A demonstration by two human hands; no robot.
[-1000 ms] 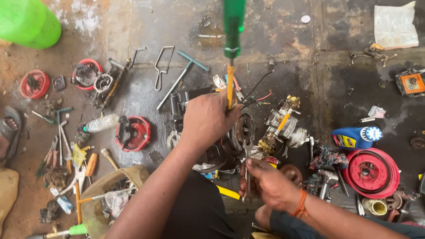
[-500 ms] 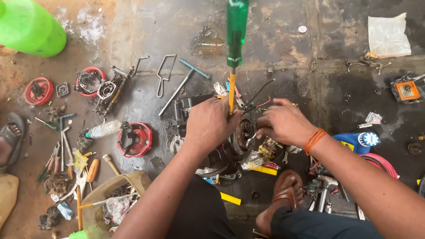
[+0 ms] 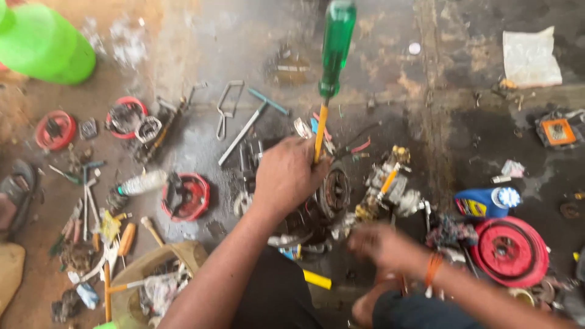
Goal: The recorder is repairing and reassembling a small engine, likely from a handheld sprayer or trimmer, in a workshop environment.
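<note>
My left hand [image 3: 286, 176] is closed around the yellow shaft of a long screwdriver [image 3: 320, 131]. Its green handle [image 3: 336, 42] points up and away from me. The tip goes down behind my fingers beside a round dark metal motor part [image 3: 334, 194] on the floor. My right hand [image 3: 384, 247], with an orange band at the wrist, is blurred and hovers low, just below and right of the motor part. Whether it holds anything is unclear. A small assembly with yellow and white pieces [image 3: 390, 186] lies right of the motor part.
Tools and parts litter the grimy floor: a T-handle wrench [image 3: 247, 128], red round covers [image 3: 186, 196], a red wheel [image 3: 509, 250], a blue bottle [image 3: 484, 202], a green container [image 3: 42, 42], a white bag [image 3: 530, 58], a scrap-filled basket [image 3: 152, 280], a sandal [image 3: 15, 195].
My right hand reached up onto the motor part, then pulled back down toward me and is now blurred. My left hand has stayed gripping the screwdriver shaft.
</note>
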